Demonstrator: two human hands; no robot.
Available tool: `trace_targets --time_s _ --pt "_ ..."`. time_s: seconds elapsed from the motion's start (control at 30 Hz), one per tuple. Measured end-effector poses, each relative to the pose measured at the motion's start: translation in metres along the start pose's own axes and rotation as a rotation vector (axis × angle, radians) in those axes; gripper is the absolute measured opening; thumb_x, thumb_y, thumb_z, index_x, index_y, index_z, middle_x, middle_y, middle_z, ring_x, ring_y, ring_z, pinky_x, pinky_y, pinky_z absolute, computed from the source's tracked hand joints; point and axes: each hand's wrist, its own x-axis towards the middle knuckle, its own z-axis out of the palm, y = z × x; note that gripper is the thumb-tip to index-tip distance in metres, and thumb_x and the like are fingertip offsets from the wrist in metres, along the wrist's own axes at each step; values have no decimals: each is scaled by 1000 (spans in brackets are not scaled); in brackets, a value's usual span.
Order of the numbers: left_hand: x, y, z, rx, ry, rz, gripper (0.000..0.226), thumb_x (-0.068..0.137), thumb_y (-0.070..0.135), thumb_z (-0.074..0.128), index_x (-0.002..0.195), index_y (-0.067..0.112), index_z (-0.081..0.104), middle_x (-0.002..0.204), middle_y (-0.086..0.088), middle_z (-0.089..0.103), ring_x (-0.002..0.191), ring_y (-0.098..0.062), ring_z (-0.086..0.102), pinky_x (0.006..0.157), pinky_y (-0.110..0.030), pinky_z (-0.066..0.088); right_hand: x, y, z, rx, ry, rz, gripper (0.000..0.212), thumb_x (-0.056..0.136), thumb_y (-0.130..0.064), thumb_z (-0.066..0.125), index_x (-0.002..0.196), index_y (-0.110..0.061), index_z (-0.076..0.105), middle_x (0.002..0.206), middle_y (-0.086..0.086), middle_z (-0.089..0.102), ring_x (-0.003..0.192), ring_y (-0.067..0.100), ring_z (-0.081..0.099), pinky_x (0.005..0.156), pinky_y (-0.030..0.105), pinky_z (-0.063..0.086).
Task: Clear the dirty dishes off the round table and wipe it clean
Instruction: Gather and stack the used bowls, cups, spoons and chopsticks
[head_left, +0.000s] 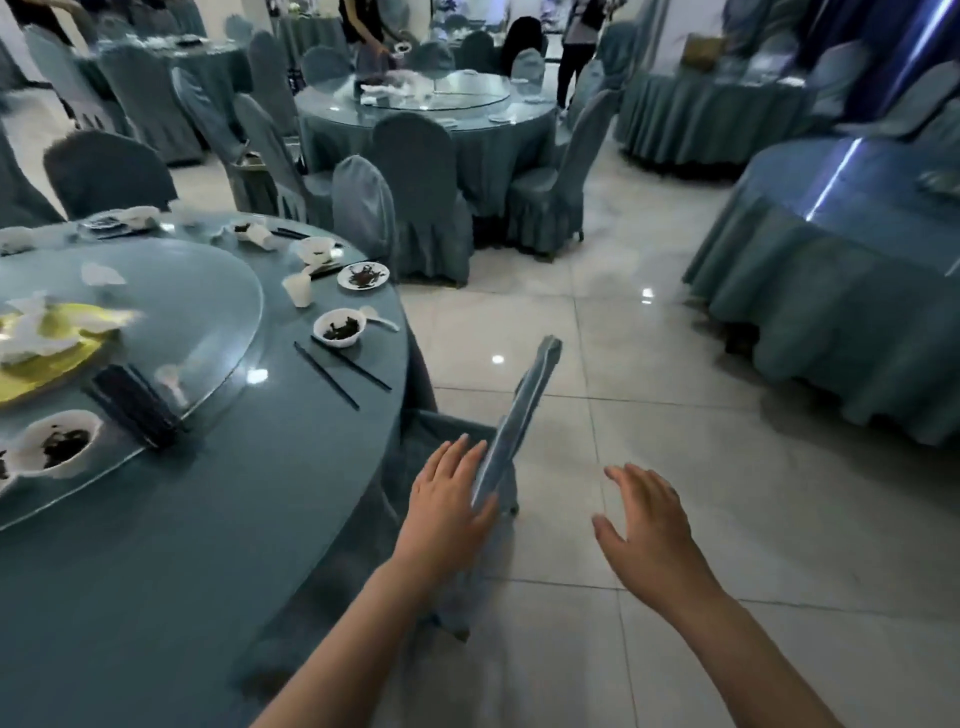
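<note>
Left hand (449, 499) rests flat-fingered on the chair back (519, 421); right hand (644, 525) hovers spread; dirty bowls (340, 327) sit on the bench (208, 519), frame left

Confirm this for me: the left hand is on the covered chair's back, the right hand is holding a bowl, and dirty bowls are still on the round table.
Not quite. The right hand holds nothing; it hangs open over the floor in the head view. The rest stands: the left hand rests on the covered chair's back, and dirty bowls still sit on the round table.
</note>
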Motion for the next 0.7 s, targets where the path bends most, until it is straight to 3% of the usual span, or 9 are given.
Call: trace_targets --time_s 0.13,0.3,0.7 --pt "51 63 50 -5 -42 38 65 97 42 48 153 30 19 161 9 10 149 -13 2 122 -33 5 32 77 -36 -29 -26 50 56 98 -36 49 148 -22 29 156 0 26 146 19 14 118 31 15" --pt "116 94 96 -18 -84 15 64 97 42 48 153 30 18 162 10 9 149 -14 2 123 -36 7 88 144 -69 -69 -35 102 56 98 -38 48 149 -23 28 156 0 25 146 20 14 119 32 16" --pt "359 106 135 -12 -56 -32 62 97 39 47 152 30 20 161 7 14 149 -17 7 120 -36 11 329 202 -104 -25 -27 101 56 98 -37 47 149 -24 26 156 -4 24 147 18 11 119 33 14"
